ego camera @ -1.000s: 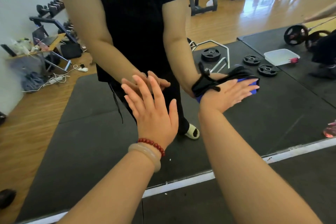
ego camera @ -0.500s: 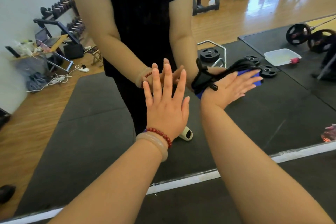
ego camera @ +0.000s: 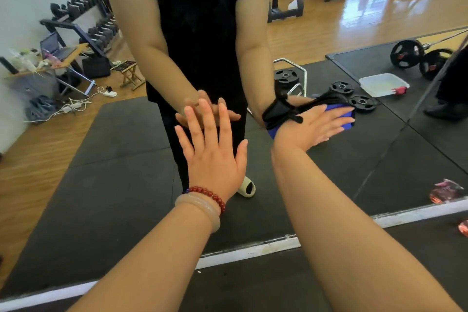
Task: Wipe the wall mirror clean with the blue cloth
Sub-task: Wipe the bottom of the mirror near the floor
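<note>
Beads [ego camera: 210, 194] and a pale bangle [ego camera: 200, 208] are circling the left wrist. The left hand [ego camera: 212, 154] is resting flat on the mirror [ego camera: 114, 185], fingers straight and spread. To its right, the right hand [ego camera: 314, 126] is pressing the blue cloth [ego camera: 349, 120] against the mirror with straight fingers, cloth peeking out beyond the fingertips. Beyond it, a white tray [ego camera: 374, 92] is showing in the reflection.

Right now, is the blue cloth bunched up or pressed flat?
Pressed flat: the right hand lies open over the blue cloth, which peeks out past fingertips and wrist.
</note>
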A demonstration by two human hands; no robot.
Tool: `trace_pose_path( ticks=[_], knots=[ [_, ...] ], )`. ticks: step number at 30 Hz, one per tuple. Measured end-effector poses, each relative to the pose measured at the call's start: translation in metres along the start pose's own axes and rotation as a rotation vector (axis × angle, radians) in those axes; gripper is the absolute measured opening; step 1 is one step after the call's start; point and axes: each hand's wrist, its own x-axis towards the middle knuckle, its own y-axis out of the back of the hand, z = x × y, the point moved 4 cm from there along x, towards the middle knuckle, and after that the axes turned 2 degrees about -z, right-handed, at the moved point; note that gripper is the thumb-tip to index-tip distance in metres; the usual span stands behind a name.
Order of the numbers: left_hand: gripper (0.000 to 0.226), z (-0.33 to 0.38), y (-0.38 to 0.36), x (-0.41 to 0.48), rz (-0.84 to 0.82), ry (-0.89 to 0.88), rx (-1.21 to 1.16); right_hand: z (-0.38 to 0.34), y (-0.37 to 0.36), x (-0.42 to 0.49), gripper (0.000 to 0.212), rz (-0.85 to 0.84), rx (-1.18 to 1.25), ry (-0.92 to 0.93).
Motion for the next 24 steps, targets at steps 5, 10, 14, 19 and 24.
trace_pose_path(
  ticks=[5,10,14,19,24],
  knots=[
    [0.07,0.016,-0.008,0.007,0.013,-0.131,0.013,0.059,0.017,0.026,0.059,-0.1,-0.12,-0.108],
    [0.077,0.009,-0.023,0.007,0.056,-0.175,0.046,0.063,0.017,0.032,0.063,-0.163,-0.131,-0.183],
    [0.078,0.009,-0.029,0.008,0.08,-0.175,0.019,0.022,0.009,0.025,0.052,0.065,-0.032,0.003],
    [0.078,0.004,-0.031,0.009,0.099,-0.222,0.023,0.066,0.021,0.05,0.063,-0.035,-0.162,-0.069],
    [0.083,0.008,-0.031,0.008,0.098,-0.191,0.035,0.073,0.035,0.068,0.047,0.035,-0.168,-0.279]
  ],
)
